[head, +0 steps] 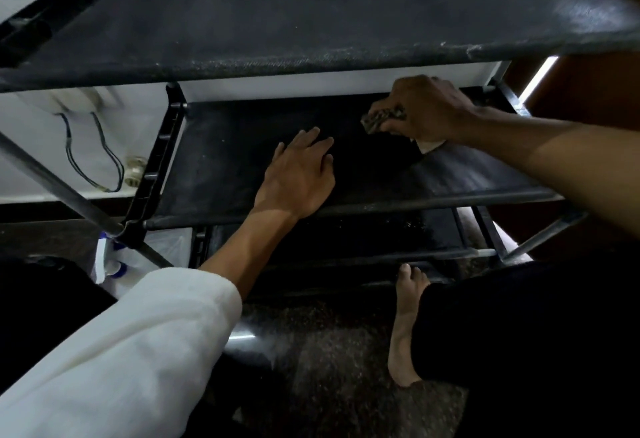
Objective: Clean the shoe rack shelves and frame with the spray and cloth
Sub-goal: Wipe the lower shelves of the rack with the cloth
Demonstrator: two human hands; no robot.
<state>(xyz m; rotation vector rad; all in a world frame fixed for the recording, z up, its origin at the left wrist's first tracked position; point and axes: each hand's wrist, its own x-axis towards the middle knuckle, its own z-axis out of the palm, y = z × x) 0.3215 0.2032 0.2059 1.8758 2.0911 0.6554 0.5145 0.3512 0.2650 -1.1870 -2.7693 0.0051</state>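
Shoe rack (311, 22): black fabric shelves, with pale specks on the top tier. The cloth (382, 120) sits on the middle shelf (450, 174) at its rear right, mostly covered by the right hand (429, 108), which clenches it. The left hand (298, 174) lies flat on the same shelf with its fingers straight, holding nothing. A white-and-blue item (110, 257) at lower left is partly screened by a frame bar (62, 188) and cannot be identified.

White left sleeve (138, 333), black trousers (536, 333), bare foot (405, 326).
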